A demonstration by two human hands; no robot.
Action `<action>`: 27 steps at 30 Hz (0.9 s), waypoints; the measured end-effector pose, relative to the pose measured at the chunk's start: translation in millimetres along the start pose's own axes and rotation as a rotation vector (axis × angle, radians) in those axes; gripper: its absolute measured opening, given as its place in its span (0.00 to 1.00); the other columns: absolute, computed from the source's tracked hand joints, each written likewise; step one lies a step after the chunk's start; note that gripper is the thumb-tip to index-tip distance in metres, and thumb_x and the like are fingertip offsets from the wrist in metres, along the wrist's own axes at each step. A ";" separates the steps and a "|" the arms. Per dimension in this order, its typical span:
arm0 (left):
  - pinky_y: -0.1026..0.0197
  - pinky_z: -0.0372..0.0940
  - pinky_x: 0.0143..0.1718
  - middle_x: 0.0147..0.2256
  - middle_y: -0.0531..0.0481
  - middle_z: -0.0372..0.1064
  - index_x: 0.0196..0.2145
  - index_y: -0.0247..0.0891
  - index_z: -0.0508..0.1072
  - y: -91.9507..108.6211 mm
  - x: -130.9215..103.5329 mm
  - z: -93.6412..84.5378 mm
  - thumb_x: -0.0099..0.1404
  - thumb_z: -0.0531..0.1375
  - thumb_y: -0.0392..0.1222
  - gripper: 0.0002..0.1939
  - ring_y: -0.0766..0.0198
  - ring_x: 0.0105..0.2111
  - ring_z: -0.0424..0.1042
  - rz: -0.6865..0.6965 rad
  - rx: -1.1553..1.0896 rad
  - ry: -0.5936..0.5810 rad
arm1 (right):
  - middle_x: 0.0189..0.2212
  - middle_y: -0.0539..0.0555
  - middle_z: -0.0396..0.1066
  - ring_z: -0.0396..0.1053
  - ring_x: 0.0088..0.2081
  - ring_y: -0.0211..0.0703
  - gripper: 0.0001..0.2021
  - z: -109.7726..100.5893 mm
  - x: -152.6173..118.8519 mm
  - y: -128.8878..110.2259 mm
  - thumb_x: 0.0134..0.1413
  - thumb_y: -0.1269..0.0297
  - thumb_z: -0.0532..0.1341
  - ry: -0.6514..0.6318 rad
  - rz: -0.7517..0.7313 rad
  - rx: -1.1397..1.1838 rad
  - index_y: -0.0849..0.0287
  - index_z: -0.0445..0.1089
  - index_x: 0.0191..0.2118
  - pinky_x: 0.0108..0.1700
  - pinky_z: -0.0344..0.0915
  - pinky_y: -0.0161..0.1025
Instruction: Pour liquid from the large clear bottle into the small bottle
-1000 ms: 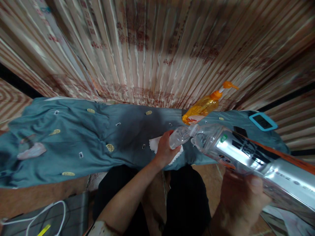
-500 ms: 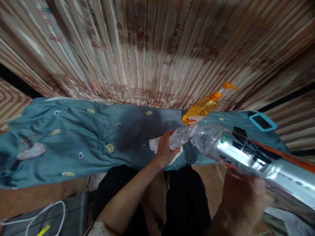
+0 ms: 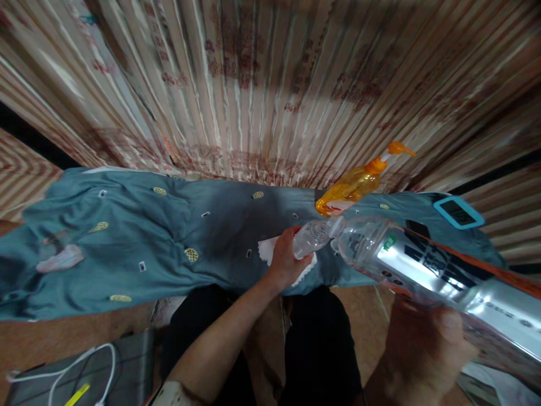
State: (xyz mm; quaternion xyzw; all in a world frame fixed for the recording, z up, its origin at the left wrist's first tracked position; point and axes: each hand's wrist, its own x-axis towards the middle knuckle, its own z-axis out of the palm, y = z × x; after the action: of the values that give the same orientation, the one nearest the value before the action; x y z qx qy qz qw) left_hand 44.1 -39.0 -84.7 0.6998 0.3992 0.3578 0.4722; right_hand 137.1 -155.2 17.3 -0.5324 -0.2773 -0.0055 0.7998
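Note:
My left hand (image 3: 287,259) is wrapped round a small clear plastic bottle (image 3: 309,239), above a white napkin (image 3: 267,248) with a scalloped edge on the cloth-covered surface. In my right hand (image 3: 426,338) is a large clear plastic bottle (image 3: 422,265) with a silver, black and orange label, tilted so its neck points left. The two bottle mouths meet or nearly meet; whether liquid passes between them I cannot tell. Just behind them stands an orange pump bottle (image 3: 349,189) with yellow liquid.
A teal patterned cloth (image 3: 224,225) covers the long surface. At its right lie a blue-framed device (image 3: 459,212) and a small black object (image 3: 417,228); a crumpled tissue (image 3: 61,258) is at left. A pleated curtain (image 3: 270,113) hangs behind. A white cable (image 3: 63,369) lies lower left.
The whole view has shifted very slightly. Both hands keep their grip, and the two bottles stay mouth to mouth in nearly the same position.

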 end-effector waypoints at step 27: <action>0.48 0.61 0.52 0.48 0.44 0.67 0.49 0.38 0.61 -0.4 0.2 -0.4 0.49 0.66 0.35 0.30 0.52 0.49 0.67 0.014 -0.012 0.012 | 0.47 0.53 0.67 0.62 0.56 0.52 0.24 -0.5 -2.5 -0.5 0.36 0.69 0.60 0.009 -0.079 -0.019 0.60 0.66 0.47 0.53 0.63 0.59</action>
State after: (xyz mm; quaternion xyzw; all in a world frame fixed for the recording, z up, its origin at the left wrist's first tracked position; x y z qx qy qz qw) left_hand 43.7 -38.6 -84.9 0.6977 0.3947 0.3676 0.4714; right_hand 135.0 -156.5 16.5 -0.5286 -0.2944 -0.0422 0.7951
